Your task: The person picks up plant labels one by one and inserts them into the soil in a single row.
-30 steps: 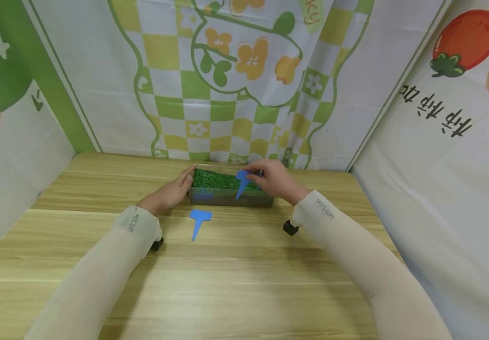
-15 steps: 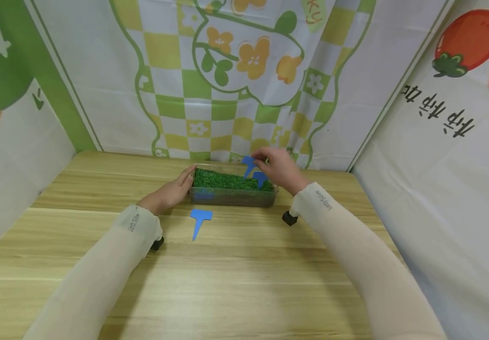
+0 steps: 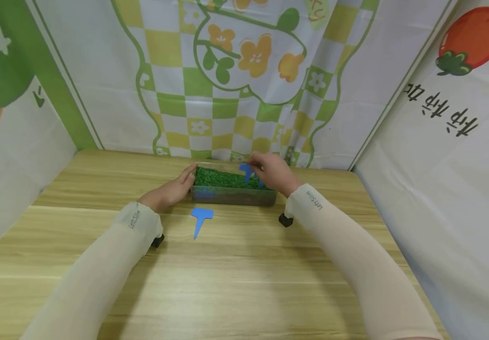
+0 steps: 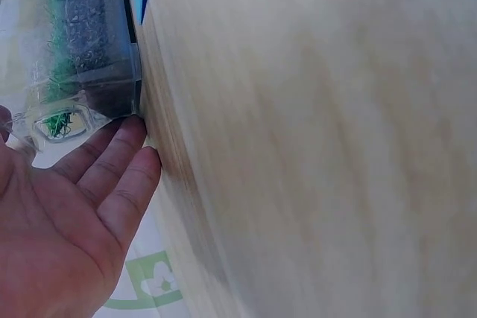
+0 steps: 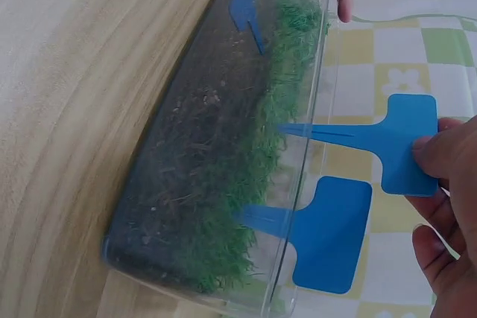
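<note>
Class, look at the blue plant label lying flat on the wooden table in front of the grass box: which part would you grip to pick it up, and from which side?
Grip the blue plant label by its wide rectangular head, coming from above with a thumb-and-finger pinch on the head's edges. It lies flat on the table, head toward the grass box and pointed stake toward the person, so the head probably offers the broadest hold and leaves the tip free.

Clear tray of green grass over dark soil, far centre of the surface; my left grip steadies its left end. Blue T-shaped plant tag, pinched by its head in my right grip, spike tip in the grass at the tray's right end. Second blue tag already stuck in the grass just beside it.
</note>
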A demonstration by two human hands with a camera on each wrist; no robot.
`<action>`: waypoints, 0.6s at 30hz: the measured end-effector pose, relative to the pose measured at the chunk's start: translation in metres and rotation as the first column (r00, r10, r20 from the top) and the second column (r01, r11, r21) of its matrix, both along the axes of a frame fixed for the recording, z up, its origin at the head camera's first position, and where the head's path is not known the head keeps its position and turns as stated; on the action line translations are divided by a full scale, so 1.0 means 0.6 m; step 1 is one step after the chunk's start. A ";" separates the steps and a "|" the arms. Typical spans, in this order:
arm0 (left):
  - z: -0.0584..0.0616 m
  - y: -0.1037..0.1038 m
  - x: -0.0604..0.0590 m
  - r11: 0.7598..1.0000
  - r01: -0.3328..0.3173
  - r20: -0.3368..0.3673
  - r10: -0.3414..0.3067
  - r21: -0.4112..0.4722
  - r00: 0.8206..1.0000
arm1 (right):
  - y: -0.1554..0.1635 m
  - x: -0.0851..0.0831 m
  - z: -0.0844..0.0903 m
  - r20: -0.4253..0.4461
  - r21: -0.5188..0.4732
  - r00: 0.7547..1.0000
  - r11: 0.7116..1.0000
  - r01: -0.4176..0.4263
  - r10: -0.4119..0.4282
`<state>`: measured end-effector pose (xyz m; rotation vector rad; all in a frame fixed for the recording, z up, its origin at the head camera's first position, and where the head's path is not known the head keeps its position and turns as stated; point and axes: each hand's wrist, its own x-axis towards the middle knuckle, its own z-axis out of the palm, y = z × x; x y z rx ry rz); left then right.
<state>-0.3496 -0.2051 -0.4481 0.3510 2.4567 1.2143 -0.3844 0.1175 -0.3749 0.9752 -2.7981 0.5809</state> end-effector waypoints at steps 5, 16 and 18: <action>0.001 0.000 -0.001 1.000 -0.002 -0.014 0.002 -0.011 1.000 | -0.007 0.001 0.000 0.003 0.004 1.000 1.000 -0.005 0.005; -0.001 0.000 0.001 1.000 -0.010 -0.022 0.009 -0.029 1.000 | -0.012 -0.002 -0.007 0.000 0.016 1.000 1.000 0.007 -0.007; -0.001 -0.001 0.002 1.000 -0.012 -0.020 0.011 -0.018 1.000 | -0.012 -0.002 -0.009 0.012 0.017 1.000 1.000 0.003 -0.003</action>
